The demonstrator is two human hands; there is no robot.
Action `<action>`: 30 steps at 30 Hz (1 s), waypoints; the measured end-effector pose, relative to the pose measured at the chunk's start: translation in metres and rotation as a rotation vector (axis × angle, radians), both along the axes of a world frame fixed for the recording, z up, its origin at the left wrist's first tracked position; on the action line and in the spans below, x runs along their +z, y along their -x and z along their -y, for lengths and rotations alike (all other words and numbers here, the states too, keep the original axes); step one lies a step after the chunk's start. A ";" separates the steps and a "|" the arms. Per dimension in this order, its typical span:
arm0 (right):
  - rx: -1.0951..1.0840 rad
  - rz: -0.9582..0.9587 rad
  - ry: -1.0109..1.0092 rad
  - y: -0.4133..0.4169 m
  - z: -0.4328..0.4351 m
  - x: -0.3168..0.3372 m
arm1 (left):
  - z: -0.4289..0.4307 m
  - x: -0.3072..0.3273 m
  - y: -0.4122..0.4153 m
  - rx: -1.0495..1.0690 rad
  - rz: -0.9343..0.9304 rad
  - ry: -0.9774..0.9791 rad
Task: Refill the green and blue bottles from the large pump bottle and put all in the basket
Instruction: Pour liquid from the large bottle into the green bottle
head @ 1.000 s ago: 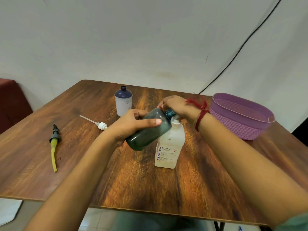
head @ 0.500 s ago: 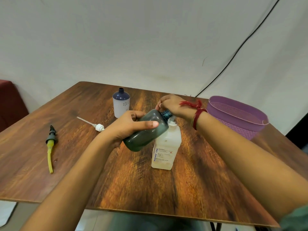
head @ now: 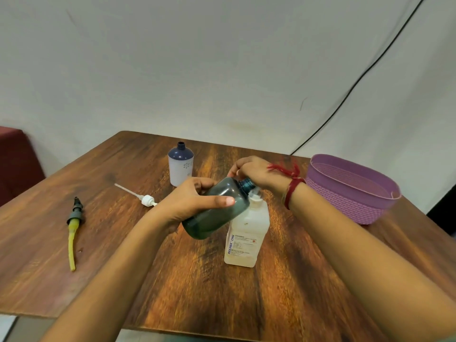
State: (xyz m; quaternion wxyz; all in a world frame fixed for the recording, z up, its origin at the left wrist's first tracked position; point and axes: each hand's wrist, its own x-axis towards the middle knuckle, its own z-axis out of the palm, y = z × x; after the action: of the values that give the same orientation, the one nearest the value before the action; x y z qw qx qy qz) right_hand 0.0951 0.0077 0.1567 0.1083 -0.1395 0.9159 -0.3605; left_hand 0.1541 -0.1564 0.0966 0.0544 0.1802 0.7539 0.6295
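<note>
The table [head: 172, 280] carries everything. At its right edge stands the basket [head: 345, 203], with nothing showing inside it, well apart from the work.

Near the middle stands the pump bottle [head: 246, 233], upright, its liquid pale. The green bottle [head: 217, 213] is held off the table just to its left, tilted so that its open neck points up and right, close beside the pump's spout. The blue bottle [head: 180, 166] stands uncapped farther back, untouched.

The left hand [head: 187, 201] has its grip wrapped round the green bottle's body, thumb along the near side and fingers curled over the far side. The right hand [head: 256, 171] sits on top of the pump bottle, its grip curled down over the pump head, which the hand hides.

Two removed pumps lie to the left: a dark one with a yellow tube [head: 74, 218] and a white one [head: 148, 200].

The step in hand looks like filling the green bottle, and it seems early, since little liquid shows in it. To do it well:
- bring the neck right under the spout before each press
- press straight down, so the pump bottle does not tip
- hold the green bottle steady and less tilted as it fills
</note>
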 end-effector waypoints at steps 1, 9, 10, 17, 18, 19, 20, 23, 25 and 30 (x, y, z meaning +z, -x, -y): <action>-0.002 0.020 0.008 0.000 0.000 -0.003 | 0.000 0.000 0.000 -0.004 0.002 0.003; 0.033 -0.012 -0.100 0.001 0.001 0.007 | 0.003 0.005 0.001 -0.001 -0.022 0.028; 0.022 0.018 -0.059 0.000 0.000 0.003 | 0.003 0.005 0.001 -0.008 -0.021 0.035; 0.019 -0.060 -0.130 0.002 0.000 0.006 | 0.002 0.006 -0.003 -0.065 0.031 -0.024; 0.020 -0.051 -0.102 0.003 0.001 0.005 | 0.002 0.005 -0.003 -0.070 0.038 -0.031; 0.019 -0.032 -0.060 0.002 0.000 0.003 | 0.001 0.003 -0.003 -0.074 0.046 -0.035; 0.008 -0.018 -0.028 0.002 0.000 -0.002 | 0.001 0.001 -0.003 -0.078 0.055 -0.036; -0.058 -0.163 -0.152 0.003 -0.004 -0.011 | -0.002 -0.006 -0.003 -0.068 0.067 -0.050; -0.051 -0.230 -0.273 0.003 -0.004 -0.007 | -0.002 -0.007 -0.003 -0.079 0.069 -0.064; 0.036 -0.033 -0.149 -0.003 0.001 0.004 | 0.000 -0.002 -0.004 -0.109 0.078 -0.060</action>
State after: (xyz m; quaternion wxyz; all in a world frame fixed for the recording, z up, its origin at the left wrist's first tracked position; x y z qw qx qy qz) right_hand 0.0976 0.0062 0.1610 0.1095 -0.1534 0.9393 -0.2868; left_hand 0.1577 -0.1562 0.0950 0.1123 0.1978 0.7210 0.6546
